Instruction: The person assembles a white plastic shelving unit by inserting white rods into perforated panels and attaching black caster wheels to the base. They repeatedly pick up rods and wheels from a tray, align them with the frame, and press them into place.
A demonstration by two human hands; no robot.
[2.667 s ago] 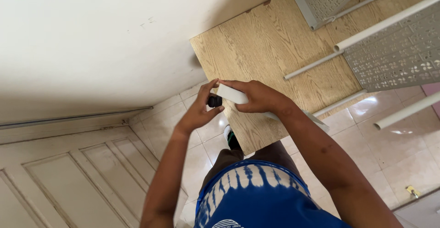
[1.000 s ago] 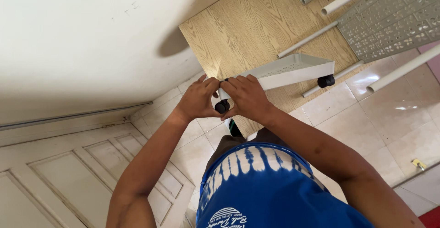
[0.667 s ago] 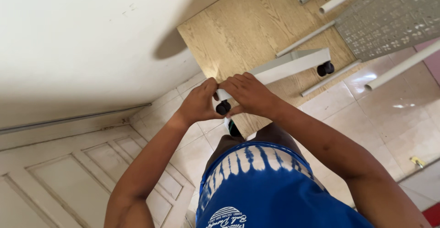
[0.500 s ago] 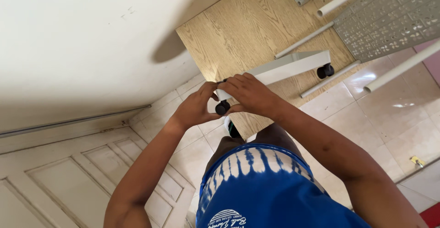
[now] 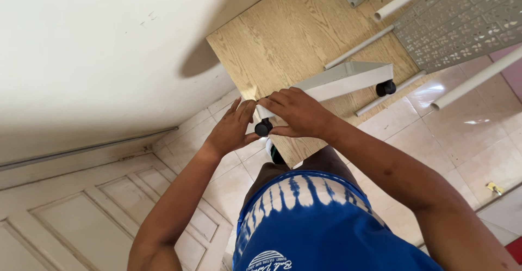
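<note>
I hold a white metal bar [image 5: 348,79] with a black caster wheel at each end, above a wood-grain board [image 5: 293,37] lying on the tiled floor. My right hand [image 5: 296,113] grips the near end of the bar from above. My left hand [image 5: 231,129] has its fingers spread and touches the near black caster [image 5: 263,127] from the left. The far caster [image 5: 386,88] hangs free at the bar's other end.
White metal tubes [image 5: 359,47] and perforated grey mesh panels [image 5: 462,18] lie on and beside the board at the upper right. A white wall [image 5: 98,48] and a panelled door [image 5: 81,222] are at the left. Small brass hardware [image 5: 493,188] lies on the tiles.
The white bar came up into view in both hands, its far caster now showing. My left fingers have spread apart around the near caster; my right hand stays on the bar's end.
</note>
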